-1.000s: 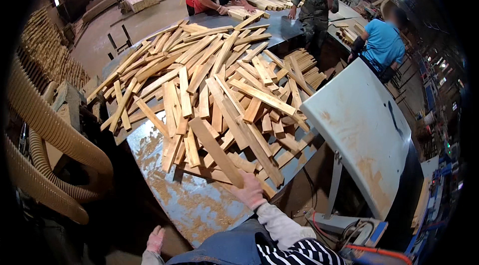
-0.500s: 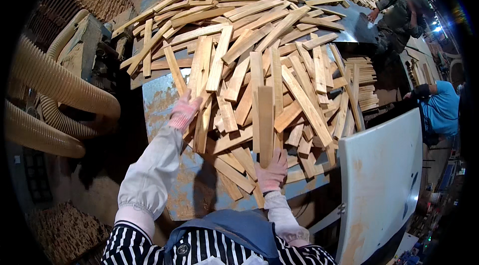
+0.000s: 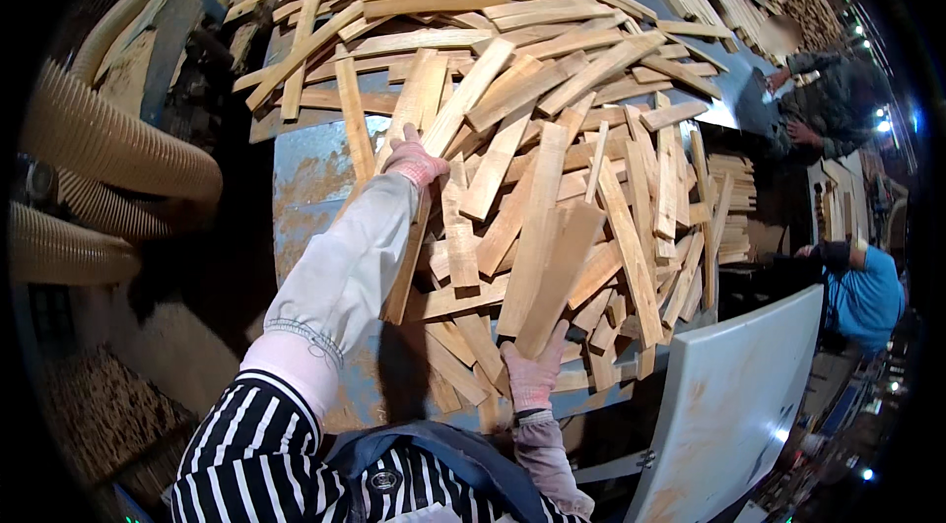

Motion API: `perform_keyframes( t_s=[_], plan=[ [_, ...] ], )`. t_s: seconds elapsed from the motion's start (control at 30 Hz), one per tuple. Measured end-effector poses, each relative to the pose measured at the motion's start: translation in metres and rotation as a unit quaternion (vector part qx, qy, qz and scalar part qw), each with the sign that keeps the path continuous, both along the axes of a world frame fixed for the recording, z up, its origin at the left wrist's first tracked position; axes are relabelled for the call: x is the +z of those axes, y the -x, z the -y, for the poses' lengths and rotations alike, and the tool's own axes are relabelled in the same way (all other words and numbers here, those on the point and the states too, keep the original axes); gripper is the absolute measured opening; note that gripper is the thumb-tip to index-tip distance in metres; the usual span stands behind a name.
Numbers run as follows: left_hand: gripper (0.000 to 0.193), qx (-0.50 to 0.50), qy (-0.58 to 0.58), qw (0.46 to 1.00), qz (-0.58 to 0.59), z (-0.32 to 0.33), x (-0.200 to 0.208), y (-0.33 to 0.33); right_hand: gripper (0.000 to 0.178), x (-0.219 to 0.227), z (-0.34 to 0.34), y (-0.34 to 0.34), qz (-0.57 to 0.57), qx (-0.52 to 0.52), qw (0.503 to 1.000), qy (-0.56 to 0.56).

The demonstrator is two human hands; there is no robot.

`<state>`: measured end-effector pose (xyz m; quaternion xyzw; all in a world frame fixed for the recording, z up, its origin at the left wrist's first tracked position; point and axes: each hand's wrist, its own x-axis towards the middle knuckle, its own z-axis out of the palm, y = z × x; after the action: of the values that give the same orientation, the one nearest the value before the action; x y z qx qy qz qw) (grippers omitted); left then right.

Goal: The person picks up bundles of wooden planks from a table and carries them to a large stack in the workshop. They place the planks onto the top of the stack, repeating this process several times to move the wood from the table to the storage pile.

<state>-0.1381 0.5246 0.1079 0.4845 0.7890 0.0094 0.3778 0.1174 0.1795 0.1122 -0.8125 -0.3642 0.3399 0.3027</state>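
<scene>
A heap of pale wooden slats (image 3: 532, 11) spreads over a blue-grey metal table (image 3: 310, 183). My left hand (image 3: 416, 161), in a pink glove, reaches into the heap and closes round the near end of a light slat (image 3: 471, 95). Lower and to the right, my gloved right hand (image 3: 535, 367) grips the bottom end of a wooden slat (image 3: 564, 277) that stands tilted up toward me. Another slat (image 3: 537, 218) lies right beside it on the left; whether that hand holds it too, I cannot tell.
Ribbed hoses (image 3: 128, 149) and a machine stand at the left. A pale panel (image 3: 734, 405) rises at the near right. Stacked slats (image 3: 729, 198) lie beyond the table's right edge. A person in dark clothes (image 3: 838, 99) and one in blue (image 3: 865, 296) are at the right.
My left hand has moved right and up onto the light slat, which now leans further right. The slat in my right hand has tilted to the right. The view has shifted slightly.
</scene>
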Motion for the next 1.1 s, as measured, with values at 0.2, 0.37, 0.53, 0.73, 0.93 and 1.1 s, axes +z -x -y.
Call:
perform_keyframes(
  t_s=[0.2,0.37,0.53,0.73,0.93,1.1],
  plan=[
    [0.124,-0.003,-0.058,0.989,0.139,0.073,0.0,0.031,0.086,0.038,-0.015,0.027,-0.197,-0.08,0.977,0.006],
    [0.111,-0.207,-0.063,0.966,0.141,0.151,0.023,0.025,0.07,0.072,-0.077,0.066,-0.063,0.016,0.997,0.036],
    [0.068,0.134,-0.305,0.871,0.361,0.081,-0.01,0.08,0.079,0.077,-0.109,0.055,-0.109,0.157,0.976,0.107],
    [0.058,0.294,-0.208,0.923,0.137,-0.005,-0.163,0.173,0.046,0.125,-0.244,0.015,-0.099,0.124,0.985,0.066],
    [0.049,0.322,-0.278,0.858,0.287,-0.014,-0.139,0.142,0.081,0.078,-0.42,0.019,0.264,0.229,0.937,0.009],
    [0.042,0.211,-0.444,0.811,0.316,0.01,-0.036,0.123,0.116,0.014,-0.497,0.046,0.436,0.217,0.854,0.182]
  ],
)
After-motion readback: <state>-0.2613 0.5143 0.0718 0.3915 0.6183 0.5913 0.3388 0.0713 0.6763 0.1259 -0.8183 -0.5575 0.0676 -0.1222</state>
